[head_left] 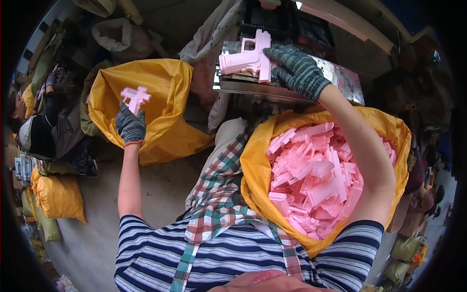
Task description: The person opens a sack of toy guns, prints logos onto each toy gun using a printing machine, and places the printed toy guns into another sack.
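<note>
Over a yellow sack point(168, 78), the closed left hand point(130, 126) is gripping a pink toy pistol point(136, 99); by a metal bench point(336, 73), the half-open right hand point(300, 70) is touching another pistol point(260, 58), its hold unclear.

Two gloved hands point(130, 127) point(301, 73) and two pink toy pistols point(136, 99) point(262, 57), one each at upper left and upper centre. Two open yellow sacks point(163, 131) point(254, 170), upper left and right; pink pieces point(311, 170) beyond counting, right.

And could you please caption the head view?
Gloved left hand holds a pink pistol-shaped piece over an open yellow sack; right hand touches another.
</note>
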Tool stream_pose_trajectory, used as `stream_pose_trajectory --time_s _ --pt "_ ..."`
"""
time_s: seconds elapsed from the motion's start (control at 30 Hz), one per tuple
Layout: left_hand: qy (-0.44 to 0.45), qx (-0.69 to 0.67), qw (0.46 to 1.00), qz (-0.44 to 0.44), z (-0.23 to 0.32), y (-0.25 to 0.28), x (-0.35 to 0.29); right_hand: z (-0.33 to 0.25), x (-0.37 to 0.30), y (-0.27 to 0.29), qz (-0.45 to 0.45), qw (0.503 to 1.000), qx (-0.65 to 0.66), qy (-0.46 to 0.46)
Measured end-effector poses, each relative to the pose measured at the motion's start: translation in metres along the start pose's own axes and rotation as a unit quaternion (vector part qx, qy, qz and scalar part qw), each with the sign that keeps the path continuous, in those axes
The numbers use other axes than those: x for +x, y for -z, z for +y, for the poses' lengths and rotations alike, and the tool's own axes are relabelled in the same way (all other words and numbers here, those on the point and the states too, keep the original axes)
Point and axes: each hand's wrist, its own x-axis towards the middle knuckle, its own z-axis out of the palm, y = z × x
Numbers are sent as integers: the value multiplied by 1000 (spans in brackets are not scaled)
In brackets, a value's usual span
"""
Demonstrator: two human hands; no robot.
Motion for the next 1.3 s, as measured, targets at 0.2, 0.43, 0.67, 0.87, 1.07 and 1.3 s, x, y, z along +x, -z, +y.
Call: stream_pose_trajectory --time_s 0.2,0.43,0.67,0.87,1.07,1.3 --pt "-91 -12 995 -49 21 -27 -10 -20 -29 66 -34 998 51 16" --pt "-202 -560 791 -141 149 41 -64 -37 -132 110 -314 945 65 -64" --pt "-376 -616 595 -355 205 93 -115 -77 -156 109 -344 914 198 -87" --pt "-394 -625 587 -331 214 125 -123 -67 -148 139 -193 956 209 -76" --pt "-341 -691 545 -331 208 138 -99 -101 -148 188 -40 991 91 -93" --pt "56 -790 237 -563 226 138 -128 -126 -162 97 46 989 -44 132"
